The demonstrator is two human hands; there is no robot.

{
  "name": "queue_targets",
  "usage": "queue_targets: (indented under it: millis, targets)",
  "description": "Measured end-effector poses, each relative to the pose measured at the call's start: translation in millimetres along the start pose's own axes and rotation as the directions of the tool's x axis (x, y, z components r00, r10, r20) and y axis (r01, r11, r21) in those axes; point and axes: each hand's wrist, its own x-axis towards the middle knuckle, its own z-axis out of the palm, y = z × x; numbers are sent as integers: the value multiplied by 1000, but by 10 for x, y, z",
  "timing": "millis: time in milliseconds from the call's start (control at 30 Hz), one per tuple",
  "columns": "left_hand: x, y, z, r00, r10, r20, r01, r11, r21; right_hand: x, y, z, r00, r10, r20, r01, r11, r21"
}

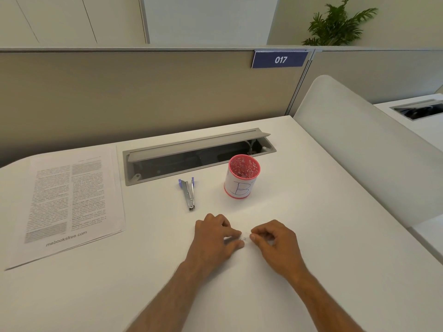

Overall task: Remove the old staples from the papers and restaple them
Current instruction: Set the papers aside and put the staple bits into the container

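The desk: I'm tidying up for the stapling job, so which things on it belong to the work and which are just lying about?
For the job:
papers, far left
stapler, lying open mid-desk
small staples between the left hand and right hand

Lying about:
pink cup marked B
cable tray, lid up
017 sign
plant

left hand (217, 236) and right hand (273, 238) at 6, fingertips meeting over tiny staples (245, 238) | stapler (188, 194) at 12 | cup (242, 176) at 1 | papers (69, 200) at 9
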Motion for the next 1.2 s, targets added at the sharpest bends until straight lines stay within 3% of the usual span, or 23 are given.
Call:
queue_targets:
  millis: [267, 533, 800, 933, 1067, 1200]
  targets:
    - [7, 103, -17, 995, -49, 89, 49, 999, 7, -96, 19, 29, 996, 8, -88, -8, 1000, 7]
    - [35, 212, 13, 980, -26, 196, -19, 974, 225, -123, 68, 50, 999, -42, -15, 40, 994, -104]
    - [19, 187, -17, 968, 68, 243, -137, 950, 281, -94, 69, 48, 998, -43, 42, 48, 989, -138]
    - [44, 197, -67, 977, 48, 209, -83, 984, 160, -72, 55, 66, 997, -29, 78, 42, 984, -174]
    - [158, 203, -157, 997, -19, 73, 24, 997, -67, -59, 24, 92, 997, 1, 79, 14, 982, -186]
    - [407, 280, -324, 995, -92, -29, 86, 984, -158, -89, -3, 151, 998, -1, 57, 12, 983, -184]
